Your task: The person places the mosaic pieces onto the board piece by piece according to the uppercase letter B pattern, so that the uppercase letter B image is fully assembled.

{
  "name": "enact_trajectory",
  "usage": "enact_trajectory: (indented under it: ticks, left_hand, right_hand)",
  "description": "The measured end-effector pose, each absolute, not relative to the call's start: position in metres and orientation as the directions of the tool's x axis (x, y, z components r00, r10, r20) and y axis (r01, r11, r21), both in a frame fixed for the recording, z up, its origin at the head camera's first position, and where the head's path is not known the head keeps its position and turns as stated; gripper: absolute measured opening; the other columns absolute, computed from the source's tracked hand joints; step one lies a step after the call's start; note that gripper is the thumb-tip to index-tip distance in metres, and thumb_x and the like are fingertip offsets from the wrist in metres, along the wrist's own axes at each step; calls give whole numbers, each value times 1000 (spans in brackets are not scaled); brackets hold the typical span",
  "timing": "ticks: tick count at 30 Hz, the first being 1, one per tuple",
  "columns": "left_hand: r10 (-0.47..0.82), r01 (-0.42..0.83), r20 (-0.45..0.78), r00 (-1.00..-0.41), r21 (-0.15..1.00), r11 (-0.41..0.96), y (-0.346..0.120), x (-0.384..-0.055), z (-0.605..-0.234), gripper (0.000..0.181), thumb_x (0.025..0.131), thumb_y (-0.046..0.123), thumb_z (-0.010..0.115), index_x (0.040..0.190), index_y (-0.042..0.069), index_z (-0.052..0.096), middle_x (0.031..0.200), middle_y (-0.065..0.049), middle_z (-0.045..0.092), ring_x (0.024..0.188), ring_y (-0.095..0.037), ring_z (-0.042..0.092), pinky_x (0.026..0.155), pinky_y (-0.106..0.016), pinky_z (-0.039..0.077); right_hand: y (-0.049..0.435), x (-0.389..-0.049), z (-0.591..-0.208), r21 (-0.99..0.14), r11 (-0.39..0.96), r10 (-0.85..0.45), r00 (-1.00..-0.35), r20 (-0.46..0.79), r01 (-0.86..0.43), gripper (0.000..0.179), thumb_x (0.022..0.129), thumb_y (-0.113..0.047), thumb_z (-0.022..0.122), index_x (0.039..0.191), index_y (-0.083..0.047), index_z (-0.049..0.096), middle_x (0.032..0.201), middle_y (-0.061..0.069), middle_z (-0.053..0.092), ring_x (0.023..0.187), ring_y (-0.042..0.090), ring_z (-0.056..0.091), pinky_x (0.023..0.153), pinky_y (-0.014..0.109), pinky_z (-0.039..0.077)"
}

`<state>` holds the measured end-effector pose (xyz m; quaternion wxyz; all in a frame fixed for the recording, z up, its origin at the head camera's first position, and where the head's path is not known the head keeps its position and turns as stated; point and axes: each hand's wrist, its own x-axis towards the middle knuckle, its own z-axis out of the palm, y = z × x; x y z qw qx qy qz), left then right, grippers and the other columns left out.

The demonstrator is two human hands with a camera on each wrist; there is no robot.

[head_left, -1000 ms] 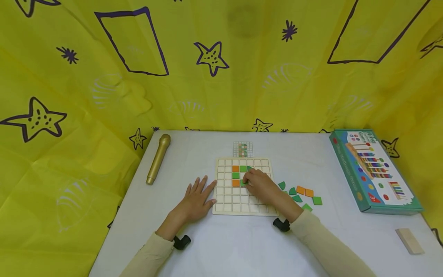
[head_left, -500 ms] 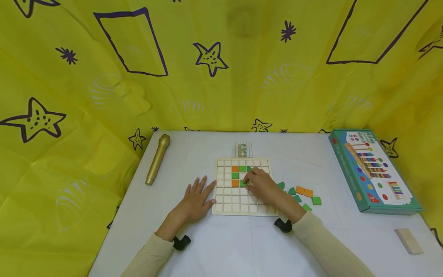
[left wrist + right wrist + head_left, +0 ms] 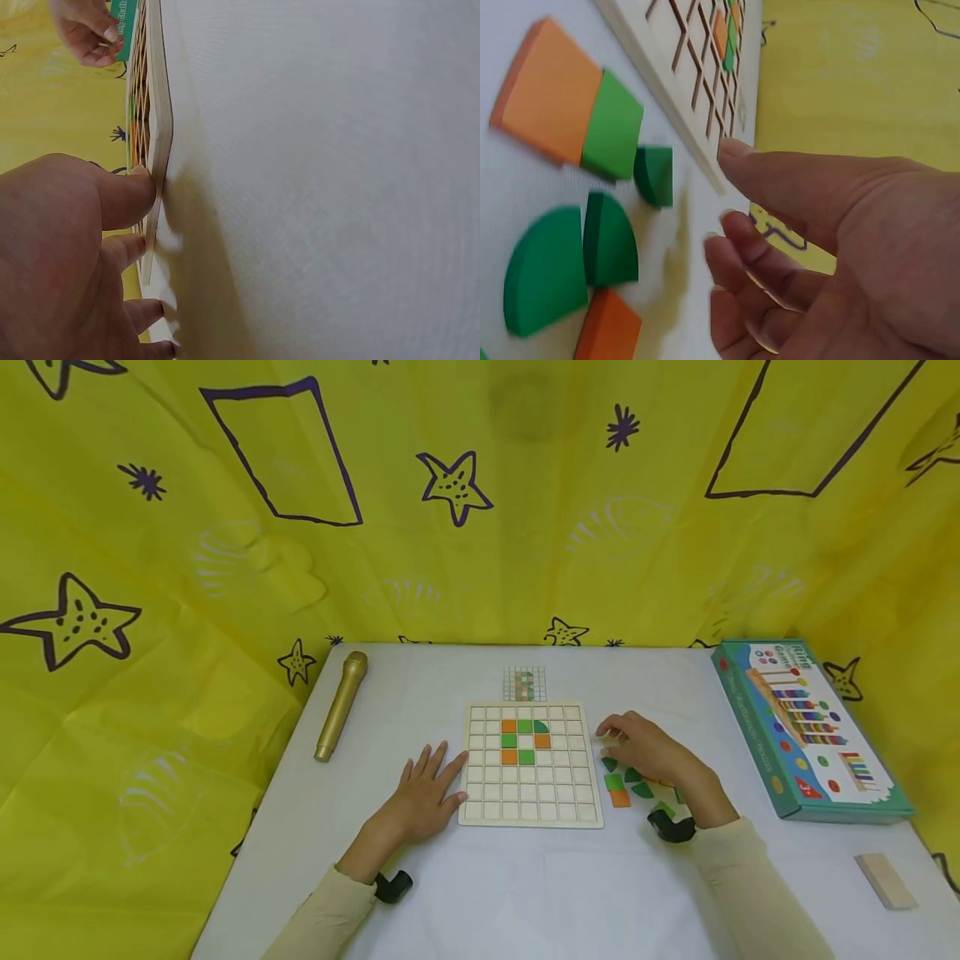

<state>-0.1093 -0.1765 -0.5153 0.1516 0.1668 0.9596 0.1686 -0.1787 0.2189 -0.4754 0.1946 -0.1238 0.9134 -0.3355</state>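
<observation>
Left hand (image 3: 420, 797), fingers spread, touches the board (image 3: 528, 811) at nine o'clock, I judge to steady it, while right hand (image 3: 647, 749), loosely bent and empty, hovers by tiles (image 3: 641, 790) set handily around three o'clock.

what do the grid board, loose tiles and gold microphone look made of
Grid board: probably wood, matte, with pale bare edges.
Loose tiles: perhaps painted wood or plastic, smooth, sides coloured too.
Gold microphone: metal or coated plastic, given its satin sheen.

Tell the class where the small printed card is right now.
In the head view, the card lies just beyond the board, near the middle of its far edge, right of the gold microphone.
</observation>
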Motion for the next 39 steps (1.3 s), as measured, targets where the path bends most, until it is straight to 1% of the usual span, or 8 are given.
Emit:
enact_trajectory:
  ticks: [4,9,12,17,23,26,31,39]
  left_hand:
    - [373,273,-235,-897,368,889,-176,-109,-515,67,111,47,47,170,25,25,177,-17,11,162,-46,6,127,-68,10]
    - [371,271,-229,-900,373,887,-176,-109,-513,66,111,46,48,170,24,26,177,-18,12,162,-46,6,127,-68,9]
    - [371,269,-230,-900,376,887,-175,-109,-512,66,111,46,48,169,24,26,177,-18,12,162,-46,6,127,-68,9]
    - [373,269,-233,-898,380,885,-175,-109,-511,67,111,47,47,170,24,26,177,-17,12,162,-46,6,127,-68,9]
    - [374,270,-232,-898,381,884,-175,-109,-512,67,111,46,47,170,24,25,177,-17,12,162,-46,5,127,-68,9]
    - [376,273,-231,-897,380,884,-175,-109,-513,67,111,47,46,170,24,25,177,-17,11,162,-45,5,127,-68,9]
    - [377,276,-229,-897,375,885,-175,-109,-515,67,111,48,46,170,25,24,177,-17,11,162,-45,5,127,-68,9]
    - [368,269,-236,-899,365,892,-176,-108,-515,67,111,48,46,170,25,24,177,-16,11,163,-45,4,128,-67,8]
  right_hand:
    - [233,-178,-475,-650,753,-388,-867,-314,-102,24,100,-13,72,123,-7,67,116,16,58,105,31,55,93,47,49]
    - [242,-175,-483,-642,752,-429,-850,-306,-149,19,99,-14,73,117,-7,69,105,12,58,96,26,53,86,40,46]
    - [243,-174,-489,-643,749,-431,-856,-286,-162,18,100,-14,72,115,-5,68,104,11,59,94,25,53,84,39,46]
    - [240,-172,-496,-650,749,-380,-888,-260,-130,23,101,-15,72,118,-1,66,107,13,61,97,27,54,86,43,49]
    - [231,-166,-503,-644,762,-307,-914,-266,-69,30,99,-25,75,120,-5,66,114,15,58,103,30,56,93,47,50]
    - [226,-163,-506,-615,783,-292,-927,-233,-92,28,100,-24,76,118,-6,67,115,16,58,103,30,58,93,49,52]
    - [223,-158,-506,-574,801,-315,-935,-162,-170,22,100,-17,75,116,-4,67,113,20,60,101,33,61,91,54,54]
    - [221,-156,-504,-553,811,-317,-938,-141,-191,23,101,-14,72,121,-3,68,116,21,60,105,36,63,92,55,55]
